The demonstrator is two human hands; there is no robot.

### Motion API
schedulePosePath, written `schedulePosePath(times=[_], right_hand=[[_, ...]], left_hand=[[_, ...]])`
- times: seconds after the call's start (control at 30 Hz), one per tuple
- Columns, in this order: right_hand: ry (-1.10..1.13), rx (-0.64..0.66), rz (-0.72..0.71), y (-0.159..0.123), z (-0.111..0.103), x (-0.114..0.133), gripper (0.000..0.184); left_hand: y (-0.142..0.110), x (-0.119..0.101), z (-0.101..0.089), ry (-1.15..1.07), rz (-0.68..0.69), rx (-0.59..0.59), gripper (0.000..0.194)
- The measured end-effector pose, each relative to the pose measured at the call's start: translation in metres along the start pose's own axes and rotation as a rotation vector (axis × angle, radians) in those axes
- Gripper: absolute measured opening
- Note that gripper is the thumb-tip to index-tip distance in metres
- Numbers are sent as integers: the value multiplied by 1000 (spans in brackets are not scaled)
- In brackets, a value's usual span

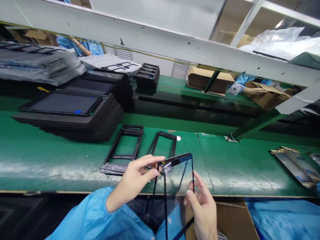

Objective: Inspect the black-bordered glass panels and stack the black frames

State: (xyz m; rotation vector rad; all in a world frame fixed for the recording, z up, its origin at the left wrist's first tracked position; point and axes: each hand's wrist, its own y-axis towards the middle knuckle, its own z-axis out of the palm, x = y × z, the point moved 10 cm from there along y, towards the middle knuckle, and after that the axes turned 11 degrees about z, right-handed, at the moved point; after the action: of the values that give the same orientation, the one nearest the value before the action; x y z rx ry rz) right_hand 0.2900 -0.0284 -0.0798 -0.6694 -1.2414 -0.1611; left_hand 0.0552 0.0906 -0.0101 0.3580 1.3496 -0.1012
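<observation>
Over the bench's front edge I hold up a clear glass panel with a black border. Behind it, at a slight angle, is a thin black plastic frame; their top edges are close together. My left hand pinches the frame near its upper left corner, thumb and fingers closed. My right hand grips the panel by its right edge, the thumb in front and the fingers partly seen through the glass. Just beyond my hands, black frames lie stacked on the bench, with a smaller group of frames beside them.
Dark screen panels top a pile of black foam trays at left. More panels lie at far right on the green bench. A metal post rises behind. Beyond, a co-worker's hand is near a cardboard box.
</observation>
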Motion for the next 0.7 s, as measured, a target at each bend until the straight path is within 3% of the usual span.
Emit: schedulePosePath(times=[0.2, 0.43, 0.7], right_hand=[[7, -26, -14, -3, 3, -6, 70], [-48, -20, -6, -5, 6, -6, 70], [-72, -43, 20, -8, 6, -5, 71]], left_hand=[[-1, 14, 1, -136, -109, -54, 41], [-4, 24, 3, -190, -163, -73, 45], [-7, 31, -2, -202, -153, -118, 42]])
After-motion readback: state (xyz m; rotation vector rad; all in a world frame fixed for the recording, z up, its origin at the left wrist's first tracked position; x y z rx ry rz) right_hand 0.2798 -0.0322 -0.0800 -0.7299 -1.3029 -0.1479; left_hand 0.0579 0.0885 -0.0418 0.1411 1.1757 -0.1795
